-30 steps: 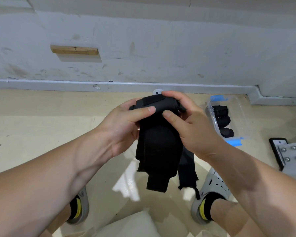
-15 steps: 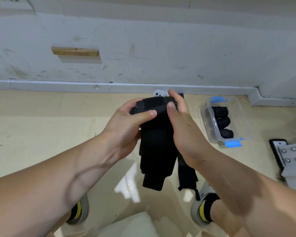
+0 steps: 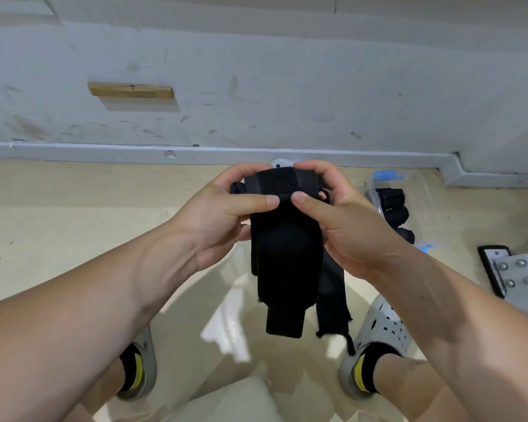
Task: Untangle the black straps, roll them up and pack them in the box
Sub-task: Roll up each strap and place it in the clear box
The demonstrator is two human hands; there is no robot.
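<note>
- The strap (image 3: 287, 257) is up in the air dead centre, held over the floor between the person's feet.
- Its long axis runs 12 to 6: the top end is rolled over at 12, with the roll lying across from 9 to 3, and the loose end hangs straight down toward 6.
- The left hand (image 3: 223, 208) grips the roll's 9 o'clock end, thumb across the front and fingers curled over the top.
- The right hand (image 3: 339, 214) does the same at the 3 o'clock end, and the two thumb tips nearly meet on the fold.
- A narrower black tail (image 3: 331, 300) hangs behind at 5 o'clock. Can't tell if it's the same strap or a second one.
- One clear box (image 3: 427, 205) with blue clips sits on the floor at 2 o'clock from the hands, near the wall.
- Three black rolls (image 3: 392, 213) lie in it side by side.
- Two grey clogs (image 3: 378, 327), one at 7 and one at 5.
- The floor (image 3: 73, 208) is shiny beige, and the wall (image 3: 256, 71) is scuffed white with a grey baseboard (image 3: 73, 150).
- One wood strip (image 3: 130, 90) is stuck to the wall at 11.
- One metal plate (image 3: 518, 275) with four bolts sits at the 3 o'clock edge.
</note>
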